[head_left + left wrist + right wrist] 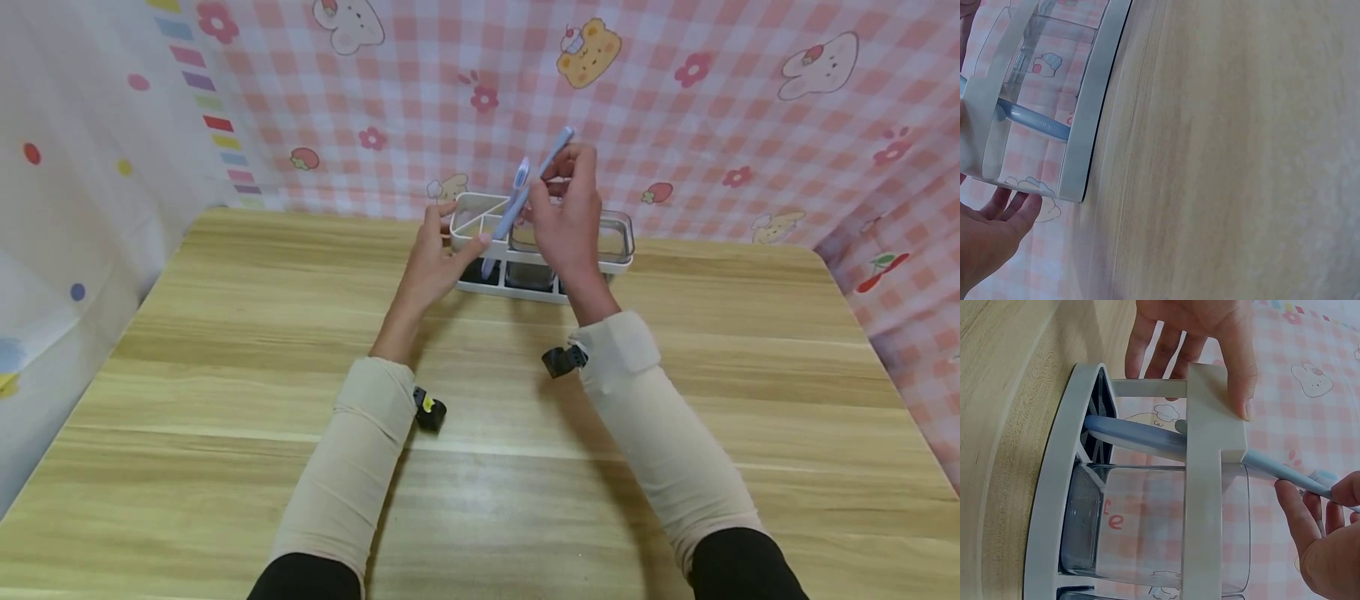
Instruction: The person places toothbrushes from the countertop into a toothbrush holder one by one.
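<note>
A white toothbrush holder [491,245] with an open frame stands at the back of the table. My left hand [435,258] grips its left end, thumb on the front of the top rim and fingers behind. My right hand [570,212] pinches a blue toothbrush [508,219] that slants down to the left, its lower end at the left compartment's rim. A second toothbrush [521,175] leans in that compartment, bristle head up; its handle [1138,436] runs to the holder's base. My right fingers [1300,515] partly hide the upper part of the held toothbrush.
A clear cup [1141,525] sits in the middle of the holder, and another clear cup [618,233] is at its right end. Close behind hangs a pink checked cloth [420,100]. The wooden table [480,500] stretches out in front.
</note>
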